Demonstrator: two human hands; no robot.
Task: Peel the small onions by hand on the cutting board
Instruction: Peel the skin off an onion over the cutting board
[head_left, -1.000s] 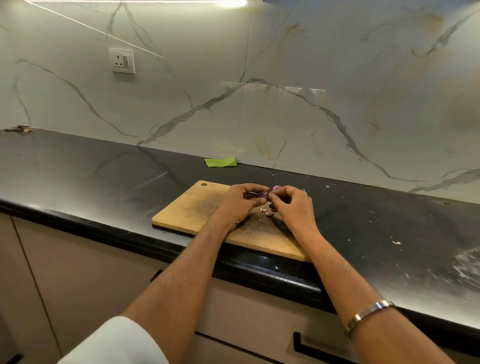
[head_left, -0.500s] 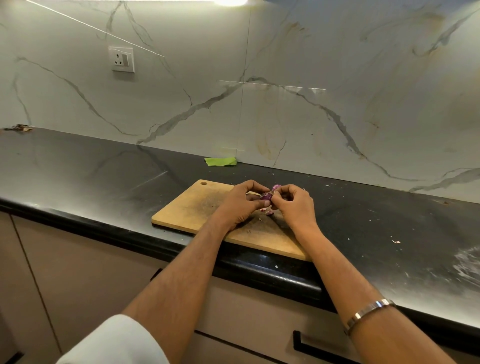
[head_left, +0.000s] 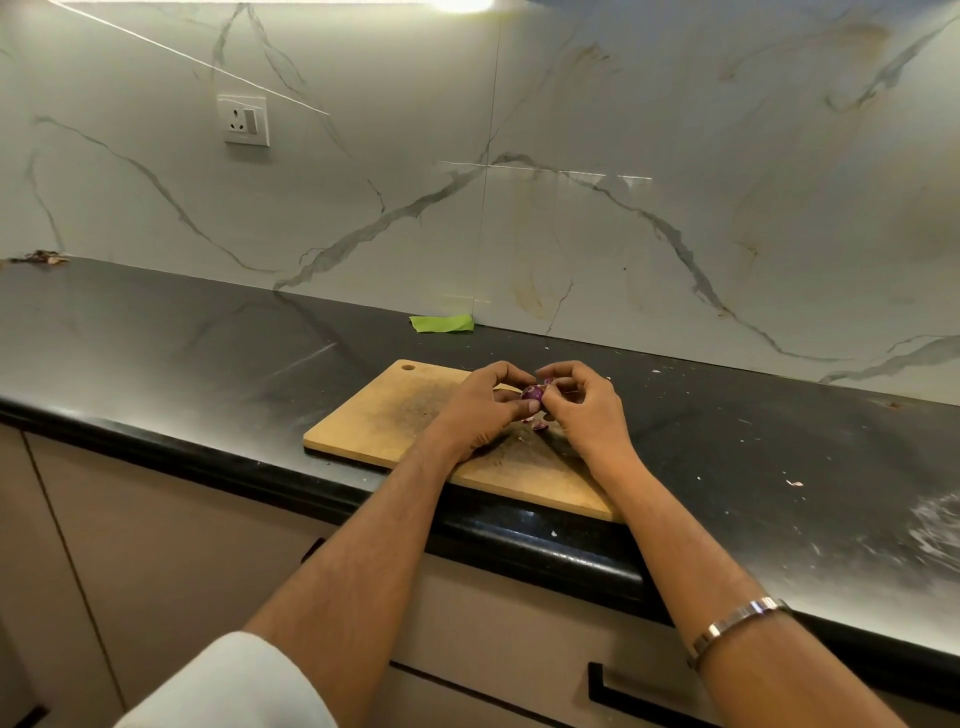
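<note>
- White marble-patterned wall panels (head_left: 623, 156) with grey veins fill the background, with a white wall socket (head_left: 243, 120) on the left.
- Below them runs a long black stone countertop (head_left: 156, 343), glossy and speckled with pale crumbs on its right side.
- Beige cabinet fronts (head_left: 156, 545) with a black handle sit under the counter edge.
- On the counter, near its front edge, lies a rectangular light wooden cutting board (head_left: 384, 415) with a hole in its far left corner (its middle looks darkened with use).
- Both hands meet above the board's far right part: the left hand (head_left: 480, 405) curls its fingers round a small purple onion (head_left: 532, 393), and the right hand (head_left: 584, 410) pinches at the same onion from the other side.
- A silver metal bracelet (head_left: 737, 621) circles the right forearm.
- A flat green scrap (head_left: 442, 323) lies against the wall behind the board.
- Purple skin scraps (head_left: 539, 425) lie on the board beneath the hands.
</note>
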